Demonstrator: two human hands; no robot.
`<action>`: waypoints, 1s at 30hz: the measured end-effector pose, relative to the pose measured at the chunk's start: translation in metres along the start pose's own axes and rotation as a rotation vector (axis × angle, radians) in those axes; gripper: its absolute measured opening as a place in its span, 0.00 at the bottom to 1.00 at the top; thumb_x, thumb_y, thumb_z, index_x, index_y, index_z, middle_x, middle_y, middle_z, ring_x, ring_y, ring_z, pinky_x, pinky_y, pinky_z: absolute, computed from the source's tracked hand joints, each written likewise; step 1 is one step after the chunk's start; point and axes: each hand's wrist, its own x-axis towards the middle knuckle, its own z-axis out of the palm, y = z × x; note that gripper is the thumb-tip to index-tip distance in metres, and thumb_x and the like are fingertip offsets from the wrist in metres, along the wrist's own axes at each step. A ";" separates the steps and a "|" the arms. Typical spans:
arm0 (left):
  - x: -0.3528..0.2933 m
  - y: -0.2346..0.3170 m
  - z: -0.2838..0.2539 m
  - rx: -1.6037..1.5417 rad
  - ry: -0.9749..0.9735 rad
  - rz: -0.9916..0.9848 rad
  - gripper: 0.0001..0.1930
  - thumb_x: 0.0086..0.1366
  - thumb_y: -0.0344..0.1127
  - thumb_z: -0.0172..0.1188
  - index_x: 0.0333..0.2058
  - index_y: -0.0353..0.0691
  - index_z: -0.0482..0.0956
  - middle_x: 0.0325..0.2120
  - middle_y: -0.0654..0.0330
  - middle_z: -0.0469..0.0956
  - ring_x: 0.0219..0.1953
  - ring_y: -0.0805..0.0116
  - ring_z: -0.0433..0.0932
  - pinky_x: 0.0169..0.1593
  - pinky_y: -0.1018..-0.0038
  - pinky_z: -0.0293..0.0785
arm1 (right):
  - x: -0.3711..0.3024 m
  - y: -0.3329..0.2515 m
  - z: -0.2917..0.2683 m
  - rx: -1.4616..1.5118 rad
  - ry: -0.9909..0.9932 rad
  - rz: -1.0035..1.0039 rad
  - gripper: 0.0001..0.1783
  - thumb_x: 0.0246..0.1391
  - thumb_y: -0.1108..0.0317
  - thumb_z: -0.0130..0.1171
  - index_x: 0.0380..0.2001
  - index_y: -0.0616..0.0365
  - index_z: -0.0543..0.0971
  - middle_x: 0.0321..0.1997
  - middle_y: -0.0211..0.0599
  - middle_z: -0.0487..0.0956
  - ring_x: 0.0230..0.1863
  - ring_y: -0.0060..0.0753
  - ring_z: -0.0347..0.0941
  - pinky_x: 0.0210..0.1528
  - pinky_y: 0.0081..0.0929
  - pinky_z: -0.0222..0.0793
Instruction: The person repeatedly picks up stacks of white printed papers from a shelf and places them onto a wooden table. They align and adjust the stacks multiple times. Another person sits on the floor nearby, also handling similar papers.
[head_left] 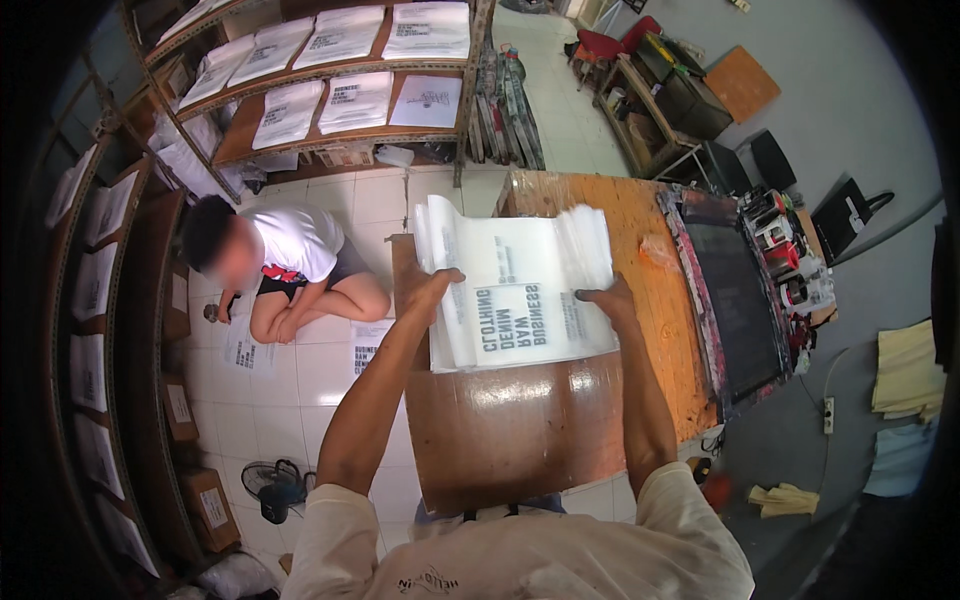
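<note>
A stack of translucent white plastic bags (470, 330) with dark print is in front of me, above a glossy brown board (515, 430). Its far corners curl up and its side edges bend inward. My left hand (436, 290) grips the left edge, thumb on top and the other fingers hidden at the side. On the opposite edge, my right hand (608, 298) is closed the same way, with its thumb over the top sheet. Whether the bags rest on the board or are slightly lifted, I cannot tell.
A wooden table (640, 240) bears a dark-meshed screen frame (735, 290) at right, beside several ink containers (785, 250). Shelves (340, 72) with printed bags stand behind and at left. A person (300, 250) sits on the floor, near a small fan (275, 488).
</note>
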 end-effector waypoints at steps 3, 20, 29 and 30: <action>0.005 -0.007 -0.002 -0.009 -0.049 -0.033 0.32 0.48 0.28 0.66 0.55 0.29 0.72 0.45 0.46 0.80 0.45 0.52 0.81 0.47 0.61 0.79 | -0.026 -0.070 0.046 -0.694 -0.156 0.057 0.59 0.39 0.38 0.72 0.67 0.62 0.59 0.54 0.61 0.77 0.55 0.54 0.76 0.57 0.41 0.73; -0.022 0.007 0.100 0.551 0.051 0.264 0.54 0.41 0.37 0.75 0.63 0.26 0.52 0.55 0.37 0.69 0.59 0.45 0.71 0.61 0.59 0.68 | -0.008 -0.035 0.096 -0.117 0.171 -0.039 0.26 0.46 0.56 0.73 0.43 0.63 0.79 0.34 0.47 0.84 0.34 0.42 0.82 0.39 0.38 0.76; -0.037 0.037 0.027 0.342 0.011 0.272 0.32 0.49 0.30 0.74 0.53 0.31 0.72 0.45 0.51 0.79 0.49 0.59 0.78 0.53 0.67 0.73 | -0.026 -0.053 0.147 0.215 -0.040 0.059 0.49 0.39 0.37 0.72 0.57 0.60 0.72 0.42 0.45 0.81 0.44 0.45 0.79 0.48 0.37 0.74; -0.021 0.022 0.027 0.342 0.030 0.299 0.32 0.49 0.30 0.74 0.53 0.31 0.72 0.45 0.50 0.79 0.49 0.59 0.78 0.53 0.67 0.73 | -0.014 -0.044 0.160 0.165 -0.035 0.113 0.50 0.38 0.37 0.73 0.58 0.61 0.71 0.45 0.47 0.80 0.46 0.46 0.79 0.49 0.36 0.74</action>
